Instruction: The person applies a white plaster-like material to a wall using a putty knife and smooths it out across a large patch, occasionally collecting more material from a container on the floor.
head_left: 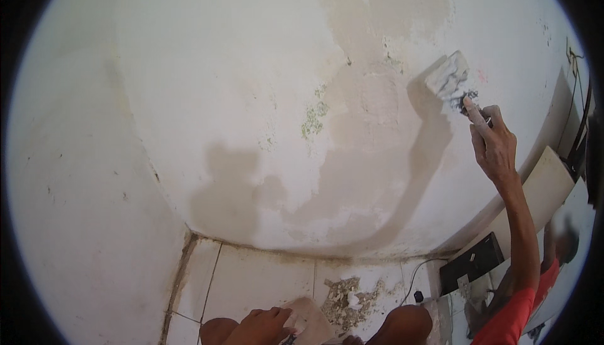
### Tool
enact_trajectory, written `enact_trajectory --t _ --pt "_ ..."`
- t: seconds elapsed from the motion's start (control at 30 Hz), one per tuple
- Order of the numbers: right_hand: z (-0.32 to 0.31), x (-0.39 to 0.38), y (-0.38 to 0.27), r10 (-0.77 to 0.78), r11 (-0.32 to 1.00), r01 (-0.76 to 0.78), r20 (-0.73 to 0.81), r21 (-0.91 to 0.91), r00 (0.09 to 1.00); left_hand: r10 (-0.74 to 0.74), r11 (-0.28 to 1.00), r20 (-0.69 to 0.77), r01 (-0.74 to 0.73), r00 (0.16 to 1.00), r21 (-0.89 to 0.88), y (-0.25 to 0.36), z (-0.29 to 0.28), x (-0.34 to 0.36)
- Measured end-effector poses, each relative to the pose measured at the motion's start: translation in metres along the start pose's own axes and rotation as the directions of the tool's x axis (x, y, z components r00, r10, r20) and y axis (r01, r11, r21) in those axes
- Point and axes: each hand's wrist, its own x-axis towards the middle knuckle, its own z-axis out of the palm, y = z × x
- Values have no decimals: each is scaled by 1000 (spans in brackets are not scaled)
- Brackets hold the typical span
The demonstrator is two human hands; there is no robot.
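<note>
My right hand grips the dark handle of a wide putty knife whose blade is smeared with white paste, raised at the wall to the right of a beige patched area with greenish flaked spots. At the bottom, my left hand is closed on a beige board or plate, with a small dark part below the fingers that I cannot make out. The knife casts a shadow on the wall, and whether its blade touches the surface is unclear.
Crumbled debris lies on white floor tiles below. Along the right are a black flat object, a cable with a small black plug, a leaning pale panel and a mirror showing a reflected person. My knees frame the bottom edge.
</note>
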Motion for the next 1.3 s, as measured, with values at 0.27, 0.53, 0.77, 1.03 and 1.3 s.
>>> enact_trajectory --t 0.27,0.53,0.77,1.03,1.3 --pt "-1 183 -68 -28 988 -4 -206 -155 978 54 998 -48 -55 997 -37 1 14 23" --pt "-8 205 -100 -127 982 126 4 -142 992 -14 999 -19 13 1000 -30 -6 1 2" --pt "31 115 -48 -148 977 140 -37 -158 988 -83 994 66 87 994 -62 2 -4 3" --pt "41 46 -4 -19 977 40 101 -211 995 -146 989 96 147 985 -6 7 -6 2" --pt "15 -41 31 98 992 -85 146 -92 984 -109 993 71 112 991 -28 5 -9 -2"
